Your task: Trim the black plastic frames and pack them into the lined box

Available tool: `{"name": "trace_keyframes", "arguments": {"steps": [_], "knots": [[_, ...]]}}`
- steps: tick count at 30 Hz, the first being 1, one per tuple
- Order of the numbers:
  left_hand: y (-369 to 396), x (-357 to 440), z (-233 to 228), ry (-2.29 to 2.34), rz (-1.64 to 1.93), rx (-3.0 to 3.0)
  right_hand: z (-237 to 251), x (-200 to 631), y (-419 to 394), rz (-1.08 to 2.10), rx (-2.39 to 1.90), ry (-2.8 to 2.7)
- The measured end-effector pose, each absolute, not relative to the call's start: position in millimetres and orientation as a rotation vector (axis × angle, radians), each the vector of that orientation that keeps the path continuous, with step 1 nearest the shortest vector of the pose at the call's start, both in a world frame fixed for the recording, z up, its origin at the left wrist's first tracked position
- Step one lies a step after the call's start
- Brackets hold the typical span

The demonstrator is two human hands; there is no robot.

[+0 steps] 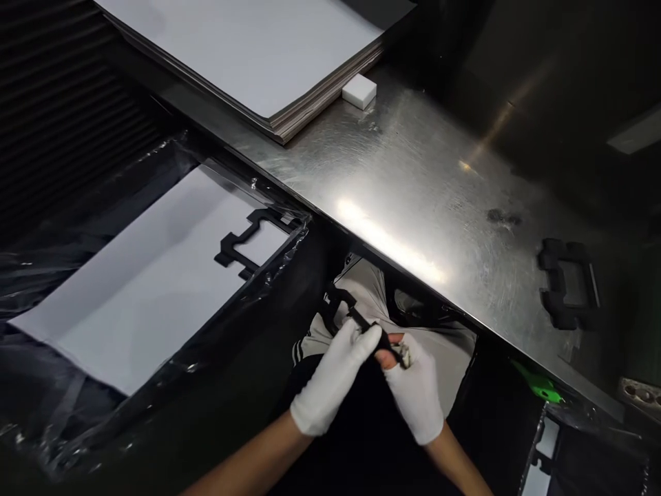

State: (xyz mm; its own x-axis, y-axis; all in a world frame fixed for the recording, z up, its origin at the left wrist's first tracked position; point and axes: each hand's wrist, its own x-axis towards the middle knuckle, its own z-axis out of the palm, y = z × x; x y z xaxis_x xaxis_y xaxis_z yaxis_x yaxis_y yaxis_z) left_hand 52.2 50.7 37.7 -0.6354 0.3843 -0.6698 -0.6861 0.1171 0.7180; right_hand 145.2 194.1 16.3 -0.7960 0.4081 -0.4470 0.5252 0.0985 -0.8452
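Both my hands wear white gloves and meet low in the middle of the view, below the edge of a steel table. My left hand (335,379) is closed around a thin black bracket-shaped part (345,308) that sticks up and to the left from my fingers. My right hand (416,389) pinches the same part's near end, with a bare fingertip showing through the glove. A second black part of the same shape (251,242) lies on a white sheet (144,289) inside a plastic-lined box at the left.
The steel table (403,179) runs diagonally across the view. On it sit a stack of white sheets (258,55), a small white block (359,91) and a thicker black frame part (568,282). A green tool (540,387) lies under the table edge at right.
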Motion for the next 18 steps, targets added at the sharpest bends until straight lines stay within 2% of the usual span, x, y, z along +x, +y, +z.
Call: {"name": "trace_keyframes", "arguments": {"steps": [3, 7, 12, 18], "knots": [[54.0, 43.1, 38.4, 1.588, 1.498, -0.339, 24.0, 155.7, 188.6, -1.844, 0.840, 2.317], [45.9, 41.3, 38.4, 1.910, 0.947, 0.058, 32.4, 174.1, 210.8, -1.674, 1.011, 2.449], [42.2, 57.9, 39.9, 2.082, 0.266, 0.505, 31.7, 201.0, 217.8, -1.492, 0.538, 2.187], [44.6, 70.1, 38.2, 2.071, 0.078, 0.639, 27.1, 215.5, 195.3, -1.010, 0.519, 2.397]]}}
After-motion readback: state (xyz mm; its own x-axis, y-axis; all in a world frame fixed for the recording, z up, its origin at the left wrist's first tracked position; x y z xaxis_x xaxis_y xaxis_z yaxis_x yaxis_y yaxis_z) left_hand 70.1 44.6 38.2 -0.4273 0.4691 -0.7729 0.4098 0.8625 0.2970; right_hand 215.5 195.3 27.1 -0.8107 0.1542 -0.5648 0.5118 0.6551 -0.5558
